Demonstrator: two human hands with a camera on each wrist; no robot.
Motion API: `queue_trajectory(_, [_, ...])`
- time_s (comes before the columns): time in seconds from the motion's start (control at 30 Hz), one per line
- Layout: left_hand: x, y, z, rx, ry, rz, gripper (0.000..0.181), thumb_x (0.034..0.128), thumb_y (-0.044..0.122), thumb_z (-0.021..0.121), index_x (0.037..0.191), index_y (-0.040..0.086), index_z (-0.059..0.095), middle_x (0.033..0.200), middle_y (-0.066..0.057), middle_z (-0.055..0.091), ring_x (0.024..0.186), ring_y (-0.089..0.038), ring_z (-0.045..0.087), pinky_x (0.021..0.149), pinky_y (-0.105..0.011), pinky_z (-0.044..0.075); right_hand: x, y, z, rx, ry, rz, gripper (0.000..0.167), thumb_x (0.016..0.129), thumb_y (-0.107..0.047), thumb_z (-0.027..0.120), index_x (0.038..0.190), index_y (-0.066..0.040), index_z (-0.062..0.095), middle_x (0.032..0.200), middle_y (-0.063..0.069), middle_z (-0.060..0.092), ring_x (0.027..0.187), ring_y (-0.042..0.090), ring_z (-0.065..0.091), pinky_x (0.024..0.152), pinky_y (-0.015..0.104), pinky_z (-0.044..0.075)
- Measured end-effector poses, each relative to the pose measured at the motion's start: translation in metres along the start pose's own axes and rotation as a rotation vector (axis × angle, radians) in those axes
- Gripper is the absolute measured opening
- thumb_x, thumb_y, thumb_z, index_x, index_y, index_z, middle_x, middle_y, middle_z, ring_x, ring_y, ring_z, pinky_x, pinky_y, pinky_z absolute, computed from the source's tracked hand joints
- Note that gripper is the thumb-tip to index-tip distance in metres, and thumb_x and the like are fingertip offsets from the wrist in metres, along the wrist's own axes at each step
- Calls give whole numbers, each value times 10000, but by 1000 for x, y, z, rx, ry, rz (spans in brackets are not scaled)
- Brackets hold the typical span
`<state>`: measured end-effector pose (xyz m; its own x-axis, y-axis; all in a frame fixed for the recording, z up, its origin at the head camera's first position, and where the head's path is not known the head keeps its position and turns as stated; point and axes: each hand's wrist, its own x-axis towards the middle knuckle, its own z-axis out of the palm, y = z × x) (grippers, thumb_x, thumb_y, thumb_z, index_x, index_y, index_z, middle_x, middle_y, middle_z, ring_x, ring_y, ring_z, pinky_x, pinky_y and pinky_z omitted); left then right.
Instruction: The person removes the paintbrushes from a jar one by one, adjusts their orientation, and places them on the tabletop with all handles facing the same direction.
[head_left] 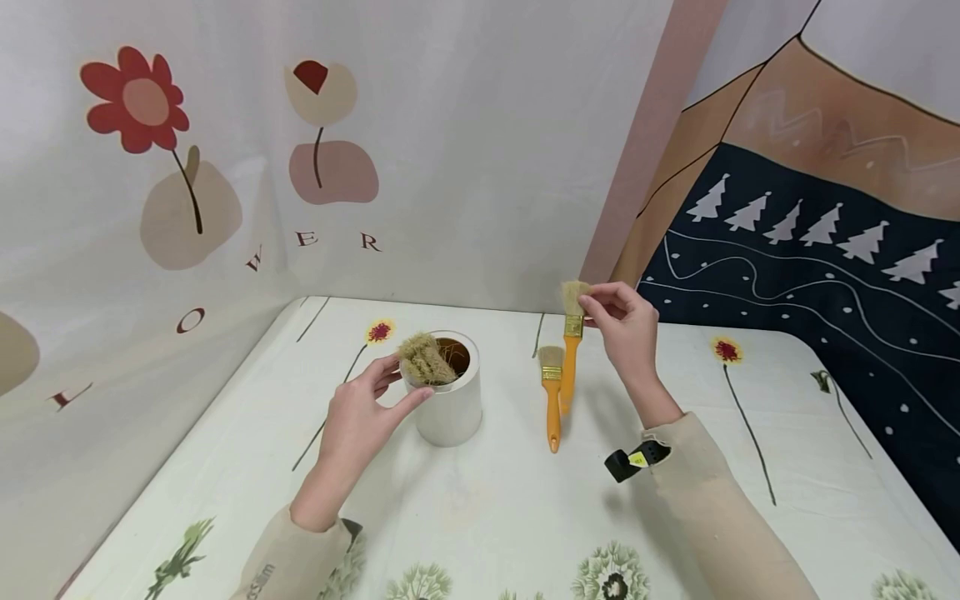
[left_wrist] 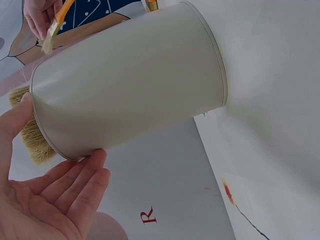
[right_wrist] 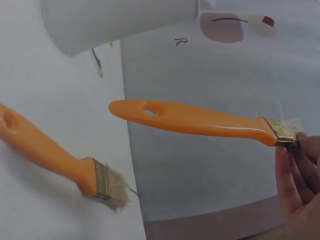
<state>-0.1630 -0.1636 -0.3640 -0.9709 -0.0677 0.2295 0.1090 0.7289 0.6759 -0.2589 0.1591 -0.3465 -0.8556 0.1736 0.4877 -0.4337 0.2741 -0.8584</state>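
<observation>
A white cylindrical can [head_left: 450, 417] stands upright on the table, with tufts of pale bristles [head_left: 426, 358] showing at its mouth; what lies below them inside is hidden. My left hand [head_left: 356, 417] holds the can at its rim, thumb on one side and fingers on the other, beside the bristles. To the right, my right hand [head_left: 626, 329] pinches a paintbrush [head_left: 570, 358] by its bristles, its orange handle hanging down. Another orange-handled paintbrush [head_left: 553, 400] lies on the table beside it, bristles away from me.
A white tablecloth [head_left: 495, 508] printed with flowers covers the table. Behind it hangs a pale curtain [head_left: 465, 167] with flower drawings and letters. At the right is a dark cloth [head_left: 795, 242] with white trees. A black strap [head_left: 637, 460] sits at the right sleeve.
</observation>
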Motion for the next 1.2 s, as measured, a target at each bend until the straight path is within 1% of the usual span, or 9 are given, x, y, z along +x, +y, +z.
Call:
queue_trajectory(0.23, [0,0,0,4,3,4,694,836,435,788,1378,60,568,1282,-175,680,1146,-375,678,967,-507,556,1,11,-3,-22,3,15,208,907,-82,723,1054,59,683,1030,250,715,761,-12,672,671,132,591])
queue_trajectory(0.37, [0,1,-1,2,0,-1,702,835,449,785,1382,68,565,1285,-177,677,1144,-377,679,1103,-530,447,0,15,-4,-35,3,28,196,909,-71,719,1055,55,685,1029,249,715,743,-62,654,663,127,588])
queue_trajectory(0.47, [0,1,0,1,-1,-1,701,836,450,784,1382,69,564,1281,-178,679,1140,-380,680,1170,-555,345,0,18,-5,-58,3,41,196,915,-82,715,1060,48,690,1033,251,712,736,-88,640,663,117,582])
queue_trajectory(0.67, [0,1,0,1,0,0,700,835,443,786,1379,63,564,1282,-179,678,1140,-386,678,1180,-561,329,-1,27,-7,-70,0,84,211,917,-90,714,1073,50,692,1044,275,709,723,-97,631,657,99,572])
queue_trajectory(0.83, [1,0,0,-1,-8,-6,711,835,449,784,1385,59,557,1299,-183,667,1152,-388,672,1187,-560,322,-2,32,-8,-79,-14,127,242,921,-114,712,1110,35,692,1067,259,716,713,-100,621,652,87,564])
queue_trajectory(0.93, [1,1,-1,-1,-10,-7,715,835,451,784,1387,57,555,1303,-183,664,1157,-386,669,1190,-553,319,-3,36,-9,-84,-15,139,239,918,-112,715,1107,33,693,1064,264,716,705,-100,622,647,89,564])
queue_trajectory(1.07, [1,1,0,2,-8,-5,717,833,454,784,1385,56,556,1299,-182,666,1160,-382,669,1191,-550,315,-3,43,-9,-108,-20,155,230,925,-115,707,1097,35,688,1042,274,707,694,-98,622,647,91,566])
queue_trajectory(1.2, [0,0,0,0,-3,-2,710,831,446,788,1379,55,560,1293,-180,671,1154,-379,673,1180,-560,330,-4,49,-9,-137,-32,184,226,941,-124,689,1110,25,680,1045,257,707,685,-103,618,654,90,566])
